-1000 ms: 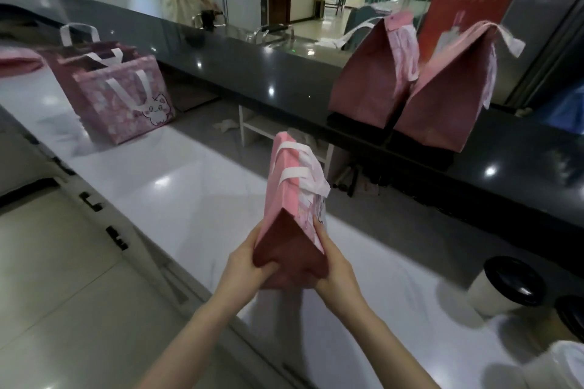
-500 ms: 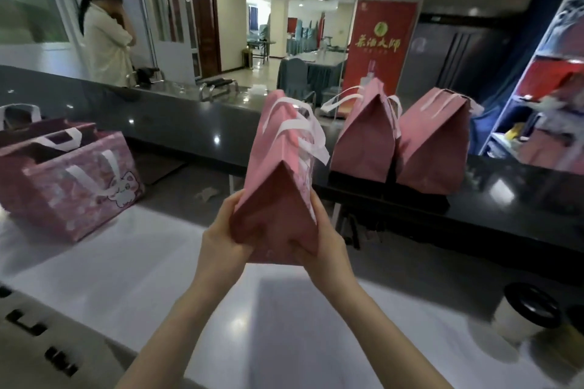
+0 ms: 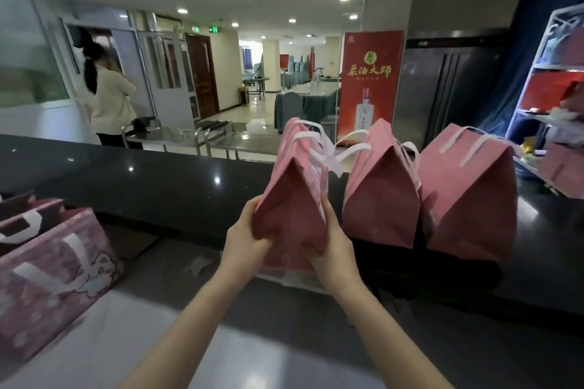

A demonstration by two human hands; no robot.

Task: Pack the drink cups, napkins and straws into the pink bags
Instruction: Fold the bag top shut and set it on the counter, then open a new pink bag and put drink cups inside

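Observation:
I hold a closed pink bag (image 3: 295, 199) with white ribbon handles up at the height of the black raised counter (image 3: 158, 186). My left hand (image 3: 245, 241) grips its lower left side and my right hand (image 3: 331, 249) grips its lower right side. The bag's end panel faces me and its top is folded shut. Two more closed pink bags (image 3: 380, 196) (image 3: 467, 199) stand side by side on the black counter just right of the held one. No cups, napkins or straws are in view.
An open pink bag with a cartoon print (image 3: 53, 278) stands on the white worktop (image 3: 126, 341) at the left, another dark one behind it. A person (image 3: 107, 98) stands beyond the counter. A red banner (image 3: 369, 82) and shelving (image 3: 556, 88) are at the back right.
Both hands have raised the pink bag and carried it forward toward the black counter, close beside the two standing bags. The camera tilted up, so the cups at the lower right left the view.

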